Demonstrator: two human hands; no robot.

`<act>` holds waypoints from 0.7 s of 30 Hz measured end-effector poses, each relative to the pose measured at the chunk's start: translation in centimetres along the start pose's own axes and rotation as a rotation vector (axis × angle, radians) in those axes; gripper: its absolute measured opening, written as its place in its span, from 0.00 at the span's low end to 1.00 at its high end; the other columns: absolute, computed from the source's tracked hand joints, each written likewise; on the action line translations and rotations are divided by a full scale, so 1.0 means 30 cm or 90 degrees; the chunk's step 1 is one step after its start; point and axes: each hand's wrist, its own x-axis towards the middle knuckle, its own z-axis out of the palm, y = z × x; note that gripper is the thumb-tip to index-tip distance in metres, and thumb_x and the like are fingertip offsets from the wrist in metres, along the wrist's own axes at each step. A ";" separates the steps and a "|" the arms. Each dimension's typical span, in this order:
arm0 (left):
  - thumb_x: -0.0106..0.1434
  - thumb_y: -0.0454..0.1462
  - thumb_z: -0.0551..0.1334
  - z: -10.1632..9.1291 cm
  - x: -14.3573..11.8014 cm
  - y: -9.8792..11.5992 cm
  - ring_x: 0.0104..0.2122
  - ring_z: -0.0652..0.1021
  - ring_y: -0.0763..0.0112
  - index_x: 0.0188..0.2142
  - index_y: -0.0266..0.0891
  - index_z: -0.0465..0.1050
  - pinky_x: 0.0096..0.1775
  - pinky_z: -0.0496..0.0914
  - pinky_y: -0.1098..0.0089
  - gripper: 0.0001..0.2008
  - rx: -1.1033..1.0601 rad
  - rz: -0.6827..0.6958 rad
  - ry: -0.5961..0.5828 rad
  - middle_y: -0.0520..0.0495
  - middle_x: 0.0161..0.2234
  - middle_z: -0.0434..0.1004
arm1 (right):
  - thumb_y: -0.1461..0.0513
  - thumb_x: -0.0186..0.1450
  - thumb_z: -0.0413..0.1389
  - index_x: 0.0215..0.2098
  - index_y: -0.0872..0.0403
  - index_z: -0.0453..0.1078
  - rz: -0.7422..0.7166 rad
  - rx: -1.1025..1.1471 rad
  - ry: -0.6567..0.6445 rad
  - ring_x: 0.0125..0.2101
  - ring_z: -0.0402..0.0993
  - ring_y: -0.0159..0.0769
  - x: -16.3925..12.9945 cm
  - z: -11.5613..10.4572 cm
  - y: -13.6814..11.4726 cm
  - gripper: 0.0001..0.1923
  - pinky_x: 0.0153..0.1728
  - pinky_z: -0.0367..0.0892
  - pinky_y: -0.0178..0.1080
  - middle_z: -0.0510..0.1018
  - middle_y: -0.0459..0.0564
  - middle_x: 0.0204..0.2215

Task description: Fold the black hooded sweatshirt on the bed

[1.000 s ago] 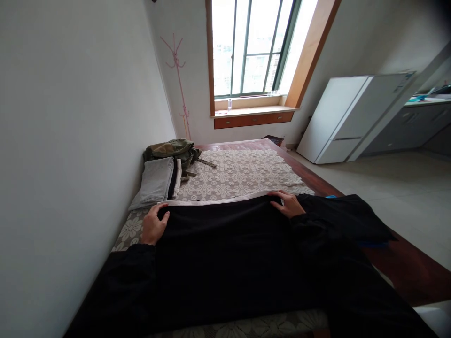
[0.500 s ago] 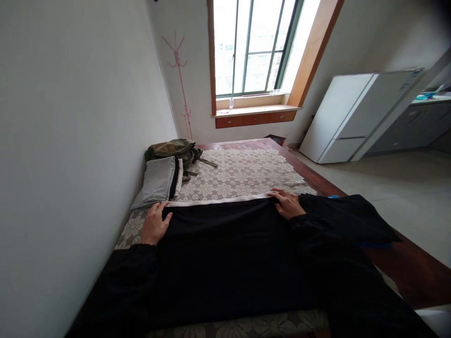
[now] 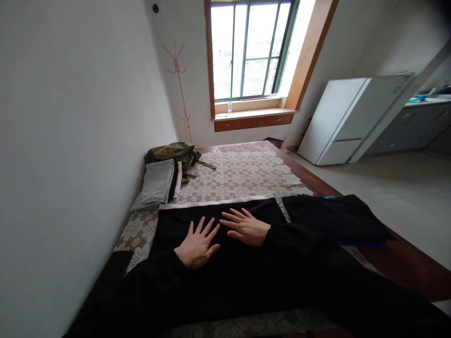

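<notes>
The left hand (image 3: 198, 242) and right hand (image 3: 246, 226) lie open, fingers spread, flat on the black cloth (image 3: 218, 263), side by side near its far edge. The cloth is spread over the bed (image 3: 239, 176); folded clothes (image 3: 157, 183) and a green bag (image 3: 172, 151) lie beyond, by the wall.

black garment (image 3: 225, 277) near edge cut off, windowsill bottle (image 3: 229, 107) too small
</notes>
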 end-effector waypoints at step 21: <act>0.74 0.51 0.51 0.071 0.039 -0.012 0.71 0.54 0.45 0.72 0.45 0.56 0.67 0.54 0.39 0.31 0.067 0.019 0.145 0.39 0.73 0.53 | 0.59 0.68 0.61 0.46 0.50 0.73 0.080 0.034 0.276 0.53 0.68 0.47 0.367 0.078 0.074 0.08 0.56 0.60 0.51 0.76 0.52 0.47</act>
